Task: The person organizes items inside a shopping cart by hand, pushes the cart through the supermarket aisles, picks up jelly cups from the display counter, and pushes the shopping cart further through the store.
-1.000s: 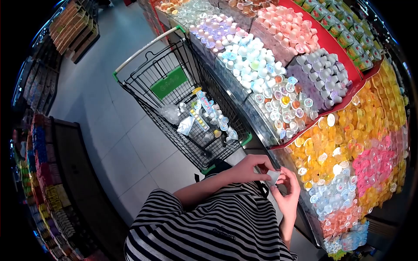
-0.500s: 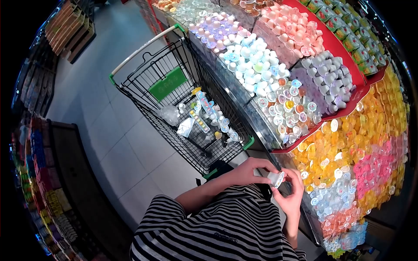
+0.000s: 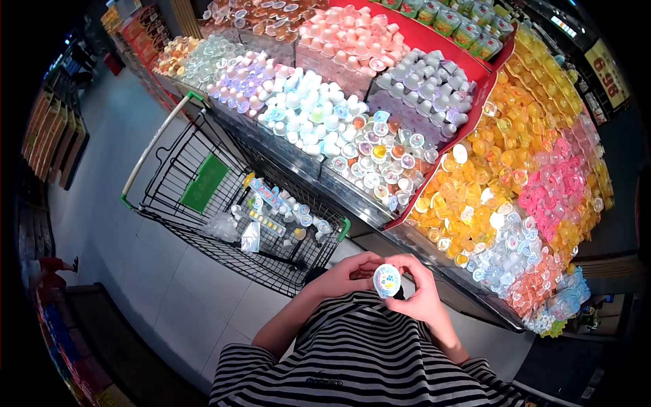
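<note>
Since half a second ago, the cup has turned so that its round printed lid faces up toward the head camera, where it had been seen nearly side-on; the view has also swung, putting the cart further left. Right now the cup is just above the striped shirt, between the two hands and clear of the bins.

The right hand holds it narrowly from the right, thumb low by the rim and fingers curled round the upper side. The left hand is bent close in at the cup's left edge, fingers half closed; I cannot tell how much of the hold it shares. The cup's body is mostly hidden behind the lid.

It looks light, likely thin plastic with a soft filling: stiffer at the rim, giving at the walls, and perhaps a little slippery. A gentle pinch on opposite sides of the rim seems the best hold; hard squeezing of the walls could dent them or strain the lid.

Just beyond the left hand, the cart carries more small cups, a white packet and a clear bag. Orange cups are heaped beyond the right hand.
</note>
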Available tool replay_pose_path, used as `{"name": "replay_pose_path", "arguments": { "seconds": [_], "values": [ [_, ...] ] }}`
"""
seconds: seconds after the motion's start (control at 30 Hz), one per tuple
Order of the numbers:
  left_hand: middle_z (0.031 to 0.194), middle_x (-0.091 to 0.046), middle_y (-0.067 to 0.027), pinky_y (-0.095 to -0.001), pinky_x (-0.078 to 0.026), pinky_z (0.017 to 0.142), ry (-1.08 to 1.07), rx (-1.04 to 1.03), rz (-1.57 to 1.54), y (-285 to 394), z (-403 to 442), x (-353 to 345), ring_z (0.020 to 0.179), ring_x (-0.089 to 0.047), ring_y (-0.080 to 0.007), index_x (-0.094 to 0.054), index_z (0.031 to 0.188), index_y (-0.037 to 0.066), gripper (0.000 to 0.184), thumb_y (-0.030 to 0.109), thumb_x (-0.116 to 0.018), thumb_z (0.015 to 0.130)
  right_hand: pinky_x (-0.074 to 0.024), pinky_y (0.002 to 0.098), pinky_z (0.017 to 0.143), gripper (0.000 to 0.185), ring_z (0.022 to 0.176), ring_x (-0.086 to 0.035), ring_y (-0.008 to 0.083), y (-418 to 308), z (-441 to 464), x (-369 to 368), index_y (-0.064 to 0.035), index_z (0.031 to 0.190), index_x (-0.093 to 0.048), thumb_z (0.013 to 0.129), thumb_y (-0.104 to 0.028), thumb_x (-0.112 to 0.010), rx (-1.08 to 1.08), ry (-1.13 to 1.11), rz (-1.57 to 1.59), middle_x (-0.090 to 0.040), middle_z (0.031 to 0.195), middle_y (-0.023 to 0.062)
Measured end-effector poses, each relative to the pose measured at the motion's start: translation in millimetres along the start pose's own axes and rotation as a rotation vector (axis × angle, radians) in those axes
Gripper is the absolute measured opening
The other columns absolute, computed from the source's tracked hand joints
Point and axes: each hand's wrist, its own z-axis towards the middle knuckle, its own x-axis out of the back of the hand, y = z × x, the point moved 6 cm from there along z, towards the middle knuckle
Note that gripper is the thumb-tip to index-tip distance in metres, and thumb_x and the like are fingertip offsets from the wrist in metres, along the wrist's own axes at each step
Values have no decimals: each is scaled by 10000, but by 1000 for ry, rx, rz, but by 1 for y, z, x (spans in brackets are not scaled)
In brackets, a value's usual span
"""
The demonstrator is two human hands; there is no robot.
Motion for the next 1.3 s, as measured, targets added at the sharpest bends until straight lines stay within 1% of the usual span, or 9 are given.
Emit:
{"name": "replay_pose_path", "arguments": {
  "seconds": [0.23, 0.33, 0.47, 0.53, 0.7, 0.8, 1.07, 1.2, 1.3],
  "values": [
    [1095, -624, -40, -270, -477, 896, 119, -127, -149, -23, 7, -2, 1018, -594, -99, -538, 1143, 23, 224, 90, -626, 949, -470, 321, 869, 733, 967, -581, 218, -8, 0, 12, -47, 1268, -565, 611, -159, -871, 58, 72, -91, -552, 1177, 91],
    [1052, -635, -38, -272, -479, 888, 143, -63, -63, -20, 11, -18, 995, -598, -93, -542, 1133, 27, 200, 98, -614, 960, -478, 345, 894, 583, 1022, -597, 247, 3, -11, 13, -46, 1145, -613, 628, -133, -870, 29, 122, -71, -582, 1131, 107],
    [1089, -665, -54, -273, -482, 889, 199, 89, -19, -33, 15, -20, 993, -617, -115, -592, 1198, -22, 255, 132, -542, 1001, -483, 352, 891, 493, 1024, -611, 261, 6, -22, 26, -46, 1069, -623, 642, -116, -860, 86, 218, -96, -600, 1097, 108],
    [1101, -674, -62, -278, -481, 903, 125, 114, 218, -28, 21, -27, 1030, -610, -122, -610, 1215, -31, 284, 143, -527, 1007, -484, 372, 895, 499, 1035, -599, 287, 5, -23, 34, -60, 1063, -612, 614, -88, -829, 74, 215, -52, -601, 1080, 106],
    [1177, -640, -61, -286, -496, 913, -23, 237, -187, -54, 18, -24, 1065, -616, -143, -551, 1298, -14, 326, 135, -509, 1011, -480, 383, 915, 512, 1046, -599, 287, 15, -34, 36, -52, 1077, -621, 630, -125, -859, 117, 135, -34, -608, 1110, 105],
    [1213, -621, -65, -293, -502, 921, 132, 248, -282, -58, 24, -22, 1088, -615, -152, -517, 1326, -11, 346, 132, -502, 1011, -478, 388, 936, 541, 1068, -595, 296, 16, -34, 40, -51, 1121, -611, 652, -137, -868, 121, 174, -54, -609, 1130, 112],
    [1214, -626, -99, -291, -467, 988, 101, 274, -163, -44, 48, -22, 1115, -604, -158, -543, 1285, -52, 335, 61, -551, 969, -483, 383, 943, 493, 1084, -599, 297, 26, -41, 56, -28, 1095, -624, 653, -83, -836, 118, 247, -36, -614, 1156, 116],
    [1269, -588, -108, -325, -430, 1039, -67, 205, -252, -54, 47, -19, 1190, -558, -176, -502, 1319, -49, 385, 158, -557, 999, -490, 377, 927, 458, 1076, -611, 281, 18, -39, 58, -32, 1073, -631, 661, -77, -826, 132, 218, -3, -628, 1144, 111],
    [1100, -640, -131, -319, -498, 908, 212, 290, -248, -91, 35, -5, 1019, -633, -196, -534, 1223, -51, 466, 359, -424, 1030, -485, 367, 930, 463, 1066, -615, 279, 25, -38, 56, -43, 1078, -635, 668, -101, -840, 135, 218, 38, -635, 1130, 104]
  ]
}}
